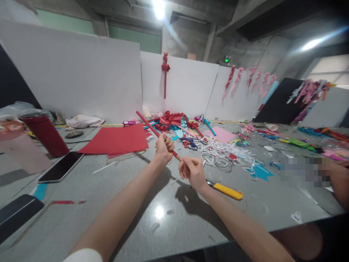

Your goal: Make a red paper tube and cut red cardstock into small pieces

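A thin red paper tube (146,123) slants from the upper left down towards the right above the grey table. Wrapped round its middle is my left hand (164,148), fingers closed. At the tube's lower end, a thin brownish stick tip shows, and my right hand (192,171) pinches it between thumb and fingers. Behind my left hand lie sheets of red paper (117,140). Just right of my right hand rests a yellow-handled cutter (228,191), its front part partly hidden by my wrist.
Paper scraps (223,149) and red paper pieces spread behind my hands. A phone (61,168), a red bottle (46,134) and a pink bottle (23,149) stand or lie at the left. A person's arm (338,182) is at the right. The table's front edge (231,242) is near.
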Demonstrator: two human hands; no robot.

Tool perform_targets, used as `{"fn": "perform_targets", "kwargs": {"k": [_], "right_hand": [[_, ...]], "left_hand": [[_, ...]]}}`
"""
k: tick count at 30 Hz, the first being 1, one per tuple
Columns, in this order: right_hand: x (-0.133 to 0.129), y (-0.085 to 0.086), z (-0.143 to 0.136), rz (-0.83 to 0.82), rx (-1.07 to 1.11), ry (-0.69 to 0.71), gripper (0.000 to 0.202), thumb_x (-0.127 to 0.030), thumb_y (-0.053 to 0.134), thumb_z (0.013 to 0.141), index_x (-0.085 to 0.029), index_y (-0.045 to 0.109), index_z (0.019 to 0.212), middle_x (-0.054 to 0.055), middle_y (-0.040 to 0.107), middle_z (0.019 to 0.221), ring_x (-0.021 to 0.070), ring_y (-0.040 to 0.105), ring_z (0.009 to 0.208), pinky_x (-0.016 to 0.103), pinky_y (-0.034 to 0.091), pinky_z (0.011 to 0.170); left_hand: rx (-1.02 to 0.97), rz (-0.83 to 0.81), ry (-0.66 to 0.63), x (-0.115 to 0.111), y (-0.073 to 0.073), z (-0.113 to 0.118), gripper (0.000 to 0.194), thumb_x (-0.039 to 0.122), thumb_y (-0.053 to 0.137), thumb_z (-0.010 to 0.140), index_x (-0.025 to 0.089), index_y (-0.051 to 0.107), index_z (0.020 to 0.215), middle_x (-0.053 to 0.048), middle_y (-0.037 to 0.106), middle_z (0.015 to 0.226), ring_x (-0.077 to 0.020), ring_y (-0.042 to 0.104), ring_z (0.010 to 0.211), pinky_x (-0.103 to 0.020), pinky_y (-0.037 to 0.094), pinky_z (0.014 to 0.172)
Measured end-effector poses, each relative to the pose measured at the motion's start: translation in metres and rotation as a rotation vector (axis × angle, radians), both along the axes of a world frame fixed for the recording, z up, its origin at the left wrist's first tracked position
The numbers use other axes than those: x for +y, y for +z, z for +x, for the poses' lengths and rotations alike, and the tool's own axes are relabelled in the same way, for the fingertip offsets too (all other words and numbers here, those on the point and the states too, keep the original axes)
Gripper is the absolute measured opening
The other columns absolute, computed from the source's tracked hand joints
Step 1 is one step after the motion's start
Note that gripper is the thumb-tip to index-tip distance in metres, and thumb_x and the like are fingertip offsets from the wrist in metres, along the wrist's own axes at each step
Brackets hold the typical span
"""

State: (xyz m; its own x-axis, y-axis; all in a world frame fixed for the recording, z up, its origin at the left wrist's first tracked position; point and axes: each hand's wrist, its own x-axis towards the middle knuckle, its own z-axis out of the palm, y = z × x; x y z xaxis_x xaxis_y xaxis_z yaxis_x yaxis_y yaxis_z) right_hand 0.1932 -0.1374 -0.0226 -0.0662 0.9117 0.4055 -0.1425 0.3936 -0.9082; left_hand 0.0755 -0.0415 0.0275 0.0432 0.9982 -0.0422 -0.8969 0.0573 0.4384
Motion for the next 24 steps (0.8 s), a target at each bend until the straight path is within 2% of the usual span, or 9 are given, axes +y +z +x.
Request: {"fn": "perform_targets", "kwargs": {"k": [4, 7, 10, 12, 15, 17, 20, 22, 24], "right_hand": [[0.010, 0.006, 0.004, -0.148, 0.239, 0.035, 0.046, -0.046, 0.062, 0.090, -0.019, 0.065, 0.053, -0.003, 0.041, 0.033, 0.0098, 0.036, 0.028, 0.025, 0.033, 0.035], [0.017, 0.010, 0.009, -0.229, 0.360, 0.049, 0.038, -0.042, 0.064, 0.086, -0.021, 0.062, 0.054, -0.006, 0.037, 0.033, 0.0090, 0.032, 0.031, 0.027, 0.047, 0.045], [0.022, 0.014, 0.014, -0.285, 0.398, 0.094, 0.033, -0.039, 0.066, 0.084, -0.021, 0.063, 0.056, -0.008, 0.033, 0.033, 0.0085, 0.031, 0.033, 0.031, 0.055, 0.056], [0.024, 0.016, 0.017, -0.269, 0.346, 0.065, 0.034, -0.041, 0.067, 0.085, -0.020, 0.065, 0.058, -0.008, 0.034, 0.035, 0.0086, 0.032, 0.034, 0.029, 0.051, 0.051], [0.022, 0.016, 0.020, -0.125, 0.146, -0.097, 0.041, -0.047, 0.065, 0.092, -0.019, 0.067, 0.063, -0.007, 0.039, 0.037, 0.0101, 0.036, 0.034, 0.026, 0.039, 0.043], [0.019, 0.015, 0.020, 0.034, -0.068, -0.230, 0.042, -0.049, 0.064, 0.096, -0.019, 0.066, 0.068, -0.005, 0.046, 0.042, 0.0114, 0.042, 0.039, 0.026, 0.040, 0.045], [0.015, 0.010, 0.018, 0.299, -0.424, -0.358, 0.027, -0.045, 0.069, 0.095, -0.020, 0.070, 0.084, 0.000, 0.063, 0.064, 0.0150, 0.058, 0.059, 0.027, 0.049, 0.060], [0.016, 0.006, 0.016, 0.434, -0.571, -0.357, 0.019, -0.039, 0.072, 0.094, -0.020, 0.072, 0.097, 0.005, 0.072, 0.084, 0.0191, 0.067, 0.077, 0.031, 0.054, 0.073], [0.018, 0.001, 0.015, 0.515, -0.621, -0.336, 0.017, -0.035, 0.069, 0.097, -0.020, 0.071, 0.105, 0.008, 0.075, 0.096, 0.0217, 0.070, 0.087, 0.034, 0.056, 0.083]], "left_hand": [[-0.003, 0.051, -0.069, 0.001, -0.003, -0.004, 0.046, 0.024, 0.059, 0.095, 0.023, 0.024, 0.065, 0.013, 0.014, 0.049, -0.0042, 0.012, 0.034, -0.019, 0.003, 0.036], [-0.022, 0.069, -0.144, 0.001, -0.002, -0.008, 0.048, 0.025, 0.058, 0.096, 0.023, 0.022, 0.065, 0.012, 0.013, 0.049, -0.0042, 0.011, 0.034, -0.019, 0.003, 0.036], [-0.022, 0.079, -0.199, 0.000, -0.001, -0.009, 0.048, 0.026, 0.055, 0.100, 0.023, 0.021, 0.065, 0.012, 0.013, 0.048, -0.0046, 0.011, 0.035, -0.019, 0.003, 0.036], [-0.014, 0.075, -0.193, 0.000, -0.002, -0.006, 0.048, 0.027, 0.053, 0.101, 0.023, 0.021, 0.065, 0.011, 0.013, 0.048, -0.0047, 0.011, 0.035, -0.019, 0.003, 0.036], [-0.016, 0.048, -0.131, 0.001, -0.006, -0.002, 0.049, 0.028, 0.055, 0.101, 0.023, 0.022, 0.065, 0.012, 0.013, 0.049, -0.0048, 0.011, 0.035, -0.020, 0.003, 0.037], [-0.015, 0.034, -0.107, 0.002, -0.008, -0.002, 0.049, 0.029, 0.057, 0.100, 0.023, 0.024, 0.066, 0.012, 0.012, 0.050, -0.0050, 0.010, 0.036, -0.020, 0.003, 0.037], [-0.005, 0.029, -0.138, 0.002, -0.009, -0.003, 0.047, 0.032, 0.059, 0.101, 0.022, 0.028, 0.066, 0.012, 0.013, 0.051, -0.0051, 0.011, 0.036, -0.020, 0.003, 0.037], [-0.002, 0.019, -0.171, 0.003, -0.009, -0.004, 0.047, 0.035, 0.059, 0.102, 0.022, 0.030, 0.067, 0.012, 0.013, 0.050, -0.0051, 0.011, 0.035, -0.020, 0.003, 0.036], [0.000, 0.011, -0.197, 0.002, -0.009, -0.003, 0.048, 0.039, 0.058, 0.103, 0.021, 0.033, 0.067, 0.012, 0.014, 0.049, -0.0049, 0.010, 0.035, -0.019, 0.003, 0.036]]}}
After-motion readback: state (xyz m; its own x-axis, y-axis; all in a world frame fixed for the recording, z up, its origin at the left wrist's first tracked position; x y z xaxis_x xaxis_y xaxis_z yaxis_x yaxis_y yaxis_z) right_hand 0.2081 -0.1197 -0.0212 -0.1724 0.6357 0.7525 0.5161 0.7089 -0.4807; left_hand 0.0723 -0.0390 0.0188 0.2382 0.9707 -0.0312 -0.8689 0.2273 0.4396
